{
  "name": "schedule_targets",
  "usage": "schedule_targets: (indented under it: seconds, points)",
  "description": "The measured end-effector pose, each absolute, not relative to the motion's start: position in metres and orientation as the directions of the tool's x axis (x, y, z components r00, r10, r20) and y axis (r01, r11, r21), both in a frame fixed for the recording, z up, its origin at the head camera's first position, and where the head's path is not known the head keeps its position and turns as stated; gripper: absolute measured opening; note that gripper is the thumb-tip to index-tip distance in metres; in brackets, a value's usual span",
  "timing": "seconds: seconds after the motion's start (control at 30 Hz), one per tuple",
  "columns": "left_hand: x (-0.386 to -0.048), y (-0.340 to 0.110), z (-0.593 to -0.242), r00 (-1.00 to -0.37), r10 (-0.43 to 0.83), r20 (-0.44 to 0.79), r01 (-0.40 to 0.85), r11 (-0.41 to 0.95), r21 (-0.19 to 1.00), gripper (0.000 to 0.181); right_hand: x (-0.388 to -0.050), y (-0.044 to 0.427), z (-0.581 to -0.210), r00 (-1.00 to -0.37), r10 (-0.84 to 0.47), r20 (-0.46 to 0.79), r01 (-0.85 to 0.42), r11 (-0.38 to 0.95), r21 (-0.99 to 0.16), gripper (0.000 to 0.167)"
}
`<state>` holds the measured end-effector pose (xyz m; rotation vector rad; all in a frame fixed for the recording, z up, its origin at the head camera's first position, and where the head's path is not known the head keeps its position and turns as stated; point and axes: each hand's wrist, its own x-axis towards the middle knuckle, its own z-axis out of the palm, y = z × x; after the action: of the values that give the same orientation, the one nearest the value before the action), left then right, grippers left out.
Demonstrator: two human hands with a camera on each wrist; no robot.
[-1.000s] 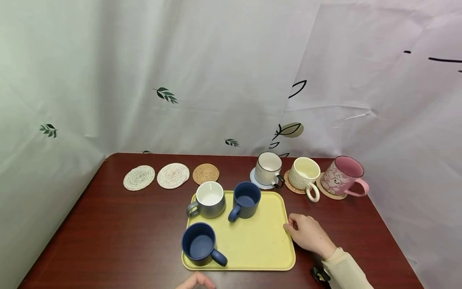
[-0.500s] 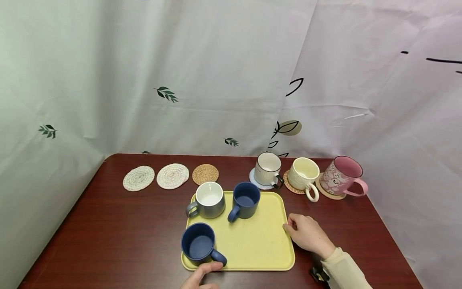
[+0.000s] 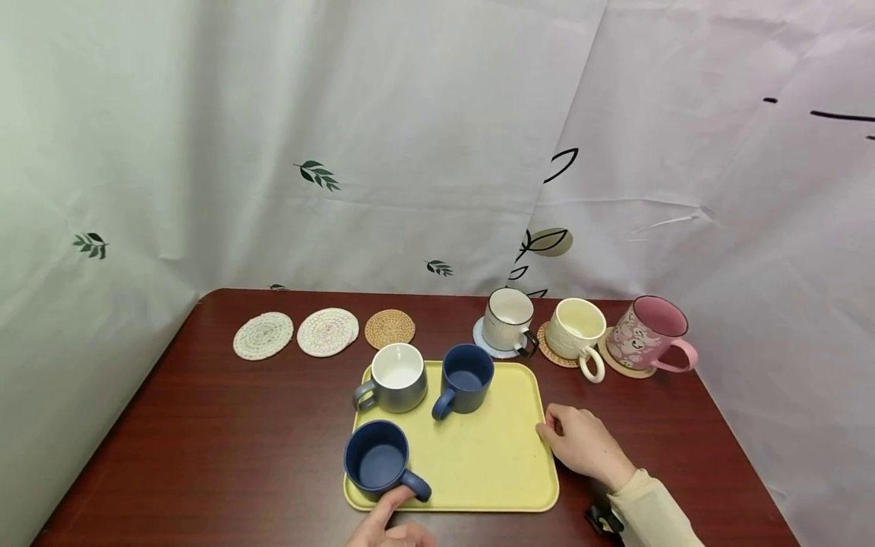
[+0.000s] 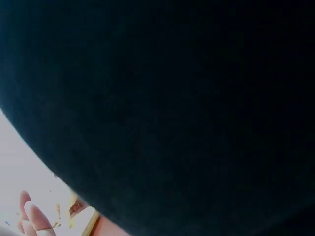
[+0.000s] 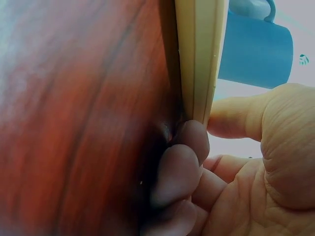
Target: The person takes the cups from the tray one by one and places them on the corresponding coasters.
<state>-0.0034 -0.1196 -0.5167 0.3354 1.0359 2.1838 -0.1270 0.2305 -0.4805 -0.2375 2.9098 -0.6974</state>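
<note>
On the yellow tray point(image 3: 488, 471) stand a grey mug with a white inside point(image 3: 399, 387), a blue mug point(image 3: 472, 389) behind, and another blue mug point(image 3: 372, 467) at the front left corner. My left hand point(image 3: 390, 528) is at the tray's front edge, its index finger reaching to the front blue mug's handle; whether it presses on it cannot be told. A large dark shape blocks most of the left wrist view, leaving a few fingertips point(image 4: 37, 216) at the lower left. With thumb above and fingers below, my right hand point(image 3: 588, 448) pinches the tray's right rim.
At the back right, a white mug point(image 3: 503, 327), a cream mug point(image 3: 573, 334) and a pink mug point(image 3: 639, 346) sit on coasters. A pale coaster point(image 3: 263, 336), a white coaster point(image 3: 328, 332) and a tan coaster point(image 3: 390, 329) lie at the back left. A curtain hangs behind.
My left hand has come up from the bottom edge to the handle of the front blue mug. The right hand stays at the tray's rim, and the mugs have not moved.
</note>
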Motion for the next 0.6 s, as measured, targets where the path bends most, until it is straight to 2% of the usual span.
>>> schedule_targets:
  seconds: [0.1, 0.2, 0.3, 0.37, 0.47, 0.53, 0.6]
  points:
    - [-0.005, -0.115, -0.512, -0.714, 0.693, -0.095, -0.525, -0.441, 0.728, 0.079, -0.127, 0.231, -0.481, -0.977, -0.188, -0.103, -0.121, 0.88, -0.46, 0.032]
    - [-0.007, -0.113, -0.51, -0.693, 0.719, -0.053, -0.54, -0.469, 0.699, 0.068, -0.128, 0.23, -0.48, -0.977, -0.188, -0.102, -0.121, 0.879, -0.46, 0.032]
    - [-0.009, -0.112, -0.51, -0.7, 0.714, -0.017, -0.511, -0.484, 0.71, 0.056, -0.128, 0.23, -0.479, -0.977, -0.192, -0.097, -0.127, 0.879, -0.46, 0.032]
    - [-0.008, -0.112, -0.508, -0.73, 0.68, -0.067, -0.484, -0.445, 0.753, 0.051, -0.128, 0.23, -0.478, -0.977, -0.194, -0.093, -0.13, 0.878, -0.461, 0.032]
    - [-0.004, -0.109, -0.503, -0.803, 0.549, -0.231, -0.474, -0.353, 0.807, 0.05, -0.128, 0.23, -0.477, -0.976, -0.197, -0.096, -0.131, 0.877, -0.463, 0.032]
    - [-0.001, -0.107, -0.5, -0.829, 0.446, -0.337, -0.488, -0.283, 0.826, 0.053, -0.128, 0.23, -0.477, -0.976, -0.196, -0.098, -0.129, 0.875, -0.466, 0.032]
    - [0.001, -0.105, -0.498, -0.84, 0.374, -0.393, -0.499, -0.252, 0.829, 0.056, -0.128, 0.23, -0.478, -0.976, -0.194, -0.1, -0.126, 0.875, -0.468, 0.031]
